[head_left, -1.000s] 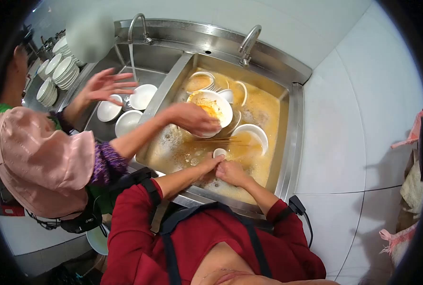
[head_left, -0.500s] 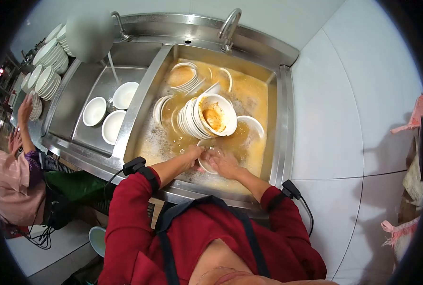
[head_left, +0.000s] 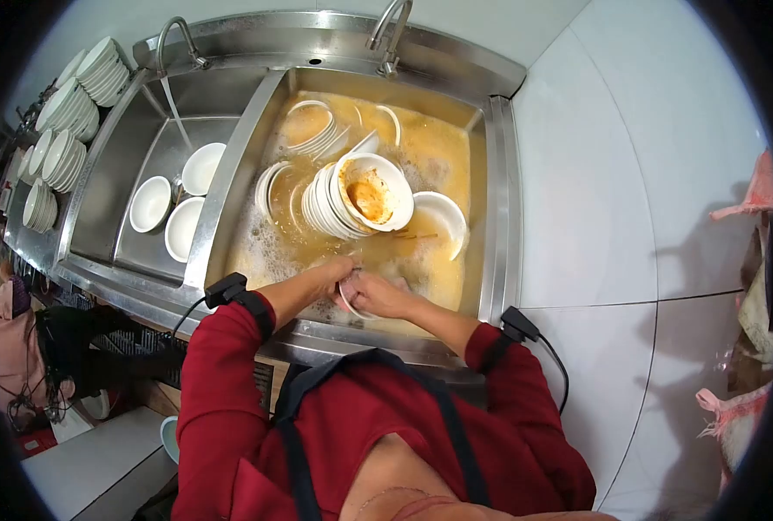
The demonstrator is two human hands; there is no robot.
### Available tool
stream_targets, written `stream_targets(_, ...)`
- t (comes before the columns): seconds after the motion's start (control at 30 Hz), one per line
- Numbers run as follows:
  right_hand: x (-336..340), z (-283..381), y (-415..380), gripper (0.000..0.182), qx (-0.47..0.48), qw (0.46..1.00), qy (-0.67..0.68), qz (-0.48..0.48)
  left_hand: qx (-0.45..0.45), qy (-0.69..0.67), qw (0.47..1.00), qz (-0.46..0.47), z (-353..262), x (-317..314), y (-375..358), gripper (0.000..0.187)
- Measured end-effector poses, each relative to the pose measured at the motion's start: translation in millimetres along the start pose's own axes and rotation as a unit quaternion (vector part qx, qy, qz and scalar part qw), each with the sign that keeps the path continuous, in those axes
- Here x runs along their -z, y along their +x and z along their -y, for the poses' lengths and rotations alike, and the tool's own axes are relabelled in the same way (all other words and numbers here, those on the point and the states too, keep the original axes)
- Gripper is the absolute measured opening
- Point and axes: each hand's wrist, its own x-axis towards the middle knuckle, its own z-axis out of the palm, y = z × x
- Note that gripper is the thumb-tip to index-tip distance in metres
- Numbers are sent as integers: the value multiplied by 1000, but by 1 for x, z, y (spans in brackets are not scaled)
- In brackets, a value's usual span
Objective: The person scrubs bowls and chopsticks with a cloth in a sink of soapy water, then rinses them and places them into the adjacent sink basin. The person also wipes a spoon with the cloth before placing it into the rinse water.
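Low in the right basin, my left hand (head_left: 338, 273) is closed on the left rim of a white bowl (head_left: 346, 304). My right hand (head_left: 376, 293) presses inside that bowl, its fingers bunched around something pinkish that I cannot make out clearly. Just beyond my hands, a tilted stack of white bowls (head_left: 321, 208) stands in cloudy orange water, topped by a bowl (head_left: 390, 184) with red-brown stains. Another white bowl (head_left: 443, 213) lies half under water to the right.
Water runs from the left faucet (head_left: 174, 28) into the left basin (head_left: 134, 143), which holds white bowls (head_left: 151, 204). Stacked bowls (head_left: 67, 108) line the far left. The right faucet (head_left: 390, 39) rises behind the right basin. A co-worker's pink clothing (head_left: 4, 347) shows at lower left.
My right hand has moved in from spread fingers to a bunched grip in the bowl. The view has shifted, and the co-worker's hands have left it.
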Motion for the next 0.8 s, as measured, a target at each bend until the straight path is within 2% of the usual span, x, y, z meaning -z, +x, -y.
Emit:
stream_targets(0.03,1,2,7,11,86,992,-60,-65,3,0,1000,0,-3,3,-5,53)
stream_targets(0.07,6,3,13,14,-40,985,-156,-65,12,-14,1000,23,-7,8,-8,52)
stream_targets(0.1,8,-3,19,14,-39,985,-154,-64,21,-29,998,46,-10,12,-13,52)
stream_targets(0.13,10,-9,23,19,-25,962,-227,-150,-2,-93,993,71,-12,12,-18,46)
stream_targets(0.17,10,-16,25,24,-12,925,-298,-236,0,-92,993,70,-10,12,-18,46)
stream_targets(0.2,12,-22,23,24,-14,924,-298,-238,-34,-52,996,68,-8,12,-17,42)
stream_targets(0.23,18,-29,22,31,-108,915,-305,-242,-70,-11,995,67,-10,11,-15,41)
stream_targets(0.27,26,-33,18,38,-200,897,-309,-244,-98,-55,993,38,-16,4,-36,44)
stream_targets(0.3,35,-33,8,38,-201,895,-312,-246,-100,-53,993,41,-20,-1,-48,44)
stream_targets(0.33,44,-33,-4,43,-227,936,-162,-216,-137,-37,990,2,-24,-4,-57,50)
stream_targets(0.37,51,-34,-13,48,-247,952,-7,-179,-172,-22,984,-37,-25,-6,-60,57)
stream_targets(0.4,51,-50,-14,52,-318,935,131,-80,-250,-67,965,-36,-17,-5,-42,57)
stream_targets(0.43,43,-56,-21,52,-324,934,131,-78,-247,-70,966,-32,-13,-5,-35,57)
stream_targets(0.5,30,-36,-25,41,-255,879,363,-175,-331,-87,939,-29,-19,-5,-39,56)
stream_targets(0.53,27,-38,-25,41,-255,878,365,-177,-331,-85,940,-27,-20,-5,-43,56)
stream_targets(0.6,26,-41,-23,27,-265,883,377,-84,-335,-162,928,17,-20,-5,-53,53)
stream_targets(0.63,24,-42,-25,27,-263,884,378,-83,-336,-161,928,14,-18,-4,-58,53)
stream_targets(0.7,30,-31,-28,24,-207,902,362,-116,-328,-99,939,4,-25,0,-70,34)
stream_targets(0.73,32,-33,-30,24,-203,904,360,-109,-332,-103,938,-2,-32,5,-76,34)
stream_targets(0.77,36,-37,-33,25,-240,943,210,-100,-339,0,939,-60,-44,12,-85,26)
stream_targets(0.8,40,-38,-32,25,-265,959,54,-88,-340,101,927,-121,-57,21,-91,24)
